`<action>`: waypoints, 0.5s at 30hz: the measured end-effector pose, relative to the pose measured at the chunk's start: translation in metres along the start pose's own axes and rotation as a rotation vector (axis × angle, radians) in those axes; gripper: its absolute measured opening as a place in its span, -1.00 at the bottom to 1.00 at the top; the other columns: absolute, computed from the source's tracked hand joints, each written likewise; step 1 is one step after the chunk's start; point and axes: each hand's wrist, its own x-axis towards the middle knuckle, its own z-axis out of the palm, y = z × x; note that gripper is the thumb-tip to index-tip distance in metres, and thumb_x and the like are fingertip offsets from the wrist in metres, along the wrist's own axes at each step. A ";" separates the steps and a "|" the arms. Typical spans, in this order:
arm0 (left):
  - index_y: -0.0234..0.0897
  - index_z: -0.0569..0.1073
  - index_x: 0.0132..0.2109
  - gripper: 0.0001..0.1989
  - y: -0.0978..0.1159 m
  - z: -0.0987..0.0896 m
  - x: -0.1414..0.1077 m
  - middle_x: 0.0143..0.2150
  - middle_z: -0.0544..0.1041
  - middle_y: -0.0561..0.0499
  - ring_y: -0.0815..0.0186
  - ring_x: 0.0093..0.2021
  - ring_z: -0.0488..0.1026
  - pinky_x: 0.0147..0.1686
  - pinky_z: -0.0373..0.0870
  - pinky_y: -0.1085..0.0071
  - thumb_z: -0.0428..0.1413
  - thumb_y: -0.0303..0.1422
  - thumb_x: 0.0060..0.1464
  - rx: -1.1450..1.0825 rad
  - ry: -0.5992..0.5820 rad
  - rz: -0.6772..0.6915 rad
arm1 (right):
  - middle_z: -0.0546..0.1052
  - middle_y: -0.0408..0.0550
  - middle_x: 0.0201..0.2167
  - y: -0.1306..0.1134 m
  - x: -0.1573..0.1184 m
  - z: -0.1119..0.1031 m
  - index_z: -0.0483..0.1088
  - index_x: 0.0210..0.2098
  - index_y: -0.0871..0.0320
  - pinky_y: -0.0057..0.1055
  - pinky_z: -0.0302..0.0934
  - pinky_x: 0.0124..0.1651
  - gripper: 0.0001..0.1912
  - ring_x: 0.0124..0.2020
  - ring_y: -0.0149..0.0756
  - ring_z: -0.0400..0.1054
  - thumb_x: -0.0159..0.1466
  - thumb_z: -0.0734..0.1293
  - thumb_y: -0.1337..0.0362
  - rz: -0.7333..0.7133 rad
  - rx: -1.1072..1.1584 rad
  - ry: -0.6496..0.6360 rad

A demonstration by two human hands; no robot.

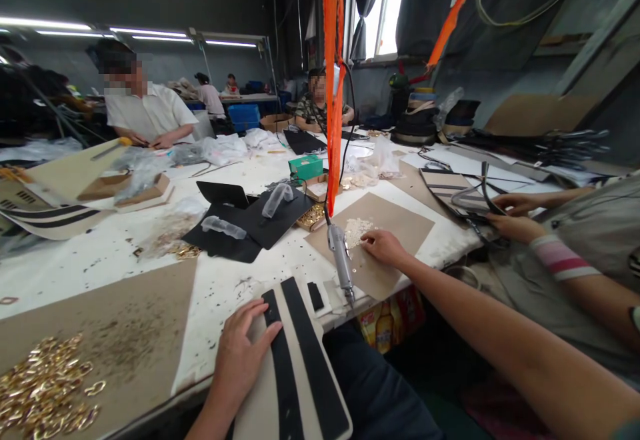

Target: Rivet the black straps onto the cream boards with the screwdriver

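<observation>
My left hand (244, 353) lies on a beige panel (295, 333) with two black stripes, thumb and fingers apart on its top face. The panel slants over the table's front edge toward my lap. Farther off, my right hand (386, 248) reaches to a pile of small white pieces (357, 228) on a brown board (400, 220). Its fingers are bent together at the pile's edge; whatever is between the fingertips is too small to make out. Between my hands a grey electric screwdriver (341, 260) hangs, tip down, from an orange strap (332, 93).
Gold metal links (45, 387) lie on a board at the left front. Black sheets (250, 220) carry clear plastic-wrapped pieces. A green box (306, 167) stands behind. At right, a co-worker's hands (515, 217) hold a striped panel; another person (147, 110) works across the table.
</observation>
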 end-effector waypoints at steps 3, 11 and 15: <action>-0.14 0.58 -0.06 -0.59 0.000 0.000 0.000 0.12 0.59 -0.09 -0.05 0.18 0.44 0.27 0.30 -0.15 0.23 0.00 0.05 0.001 -0.010 0.002 | 0.67 -0.04 -0.20 0.003 0.007 0.003 0.65 -0.15 0.07 -0.40 0.28 -0.05 -0.76 -0.16 -0.20 0.51 0.25 0.37 0.24 -0.005 -0.018 -0.030; -0.14 0.56 -0.04 -0.70 0.008 -0.002 -0.005 0.12 0.58 -0.07 0.01 0.18 0.45 0.25 0.33 -0.07 0.29 -0.20 0.08 0.008 -0.028 0.018 | 0.63 -0.11 -0.47 0.009 0.017 -0.001 0.65 -0.22 0.12 -0.46 0.26 -0.34 -0.75 -0.46 -0.29 0.47 0.24 0.35 0.18 0.042 -0.001 -0.208; -0.18 0.55 -0.04 -0.68 0.016 -0.004 -0.010 0.11 0.58 -0.07 0.05 0.15 0.46 0.22 0.36 -0.01 0.35 -0.35 0.03 -0.002 -0.017 0.021 | 0.57 -0.07 -0.59 0.004 0.021 -0.003 0.64 -0.26 0.19 -0.43 0.19 -0.42 -0.69 -0.57 -0.29 0.41 0.25 0.31 0.15 0.052 -0.047 -0.293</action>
